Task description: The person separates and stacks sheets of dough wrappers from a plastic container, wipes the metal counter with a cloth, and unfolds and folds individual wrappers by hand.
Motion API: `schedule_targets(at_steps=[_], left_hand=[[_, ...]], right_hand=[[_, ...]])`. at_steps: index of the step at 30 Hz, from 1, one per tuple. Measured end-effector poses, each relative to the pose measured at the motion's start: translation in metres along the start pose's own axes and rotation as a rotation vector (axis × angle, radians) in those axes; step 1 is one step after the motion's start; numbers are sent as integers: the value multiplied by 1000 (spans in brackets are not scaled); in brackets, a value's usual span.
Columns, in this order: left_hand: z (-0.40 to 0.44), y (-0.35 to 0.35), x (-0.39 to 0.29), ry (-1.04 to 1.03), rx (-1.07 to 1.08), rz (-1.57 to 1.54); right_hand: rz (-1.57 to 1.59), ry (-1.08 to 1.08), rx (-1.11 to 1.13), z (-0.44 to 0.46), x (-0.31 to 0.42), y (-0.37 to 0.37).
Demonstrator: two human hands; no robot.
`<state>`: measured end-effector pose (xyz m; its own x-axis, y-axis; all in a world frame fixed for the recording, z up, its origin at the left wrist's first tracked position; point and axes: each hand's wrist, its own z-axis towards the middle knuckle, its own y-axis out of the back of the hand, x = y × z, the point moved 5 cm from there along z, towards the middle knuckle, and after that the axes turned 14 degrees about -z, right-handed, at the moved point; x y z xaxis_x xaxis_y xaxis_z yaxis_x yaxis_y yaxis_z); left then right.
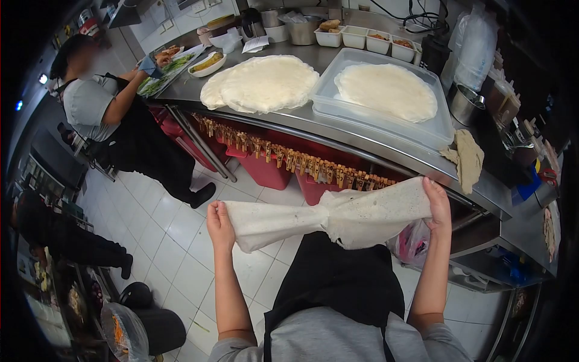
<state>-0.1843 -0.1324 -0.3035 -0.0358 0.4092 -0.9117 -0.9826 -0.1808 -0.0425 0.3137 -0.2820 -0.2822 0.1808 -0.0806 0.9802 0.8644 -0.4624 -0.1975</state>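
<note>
A whitish cloth (271, 222) with small dark specks stretches between my hands, in front of my black apron and below the counter's edge. It is gathered narrow in the middle and flares on both sides. My left hand (221, 224) is closed on its left end. At the right end, my right hand (436, 204) grips the cloth with the thumb on top. On the steel counter beyond lie overlapping round pale sheets (271, 83), and another pale sheet (386, 90) rests in a translucent plastic tray (443, 130).
Wooden clothespins (295, 161) hang in a row under the counter (253, 123), above red bins (262, 169). A beige cloth (468, 160) drapes over the counter's right edge. A co-worker (96, 108) stands at the left by a tray of greens. A black bin (160, 330) is at lower left.
</note>
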Motion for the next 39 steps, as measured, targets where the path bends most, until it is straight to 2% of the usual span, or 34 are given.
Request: schedule_targets(at_steps=[4,7,8,11,13,15,18,21,24,26,27,29,30,31,33,35,36,39], left_hand=[[5,24,1,37,-33,40],[5,21,-4,-45,38,246],[4,16,2,80,117,273],[-13,-25,19,42,252,344],[-29,-69,1,222,379,263],[-41,-104,-15,82,398,53],[-56,-137,-40,300,308,-501],[-73,-142,-7,330,226,-517],[-113,-124,77,537,216,-280],[-145,-102,123,535,230,-63],[-153,-94,133,531,238,46],[-167,-83,126,833,172,-54],[-173,-79,123,980,136,-107],[-174,-78,121,945,166,-131],[-173,-77,117,869,225,-178],[-166,-78,104,783,303,-202],[-164,-79,99,739,343,-215],[-175,-72,137,794,553,-246]], right_hand=[[-2,32,-128,-4,7,15],[-79,11,-100,-4,1,24],[-104,-4,-80,-6,-2,23],[-167,-33,-17,-12,0,7],[-196,-38,23,-13,-6,4],[-207,-30,30,-15,-5,3],[-230,-44,24,-23,-1,10],[-288,-43,28,-28,5,18],[-342,-56,58,-31,10,15],[-397,-57,98,-30,10,2],[-436,-45,121,-29,9,-7],[-585,-17,131,-30,10,-39],[-567,-71,234,-30,5,-59],[-547,-124,338,-29,0,-78],[-571,-85,443,-27,-8,-118],[-317,-68,550,-32,-5,-158],[-153,-50,494,-34,-2,-176],[260,-195,435,-32,-21,-194]])
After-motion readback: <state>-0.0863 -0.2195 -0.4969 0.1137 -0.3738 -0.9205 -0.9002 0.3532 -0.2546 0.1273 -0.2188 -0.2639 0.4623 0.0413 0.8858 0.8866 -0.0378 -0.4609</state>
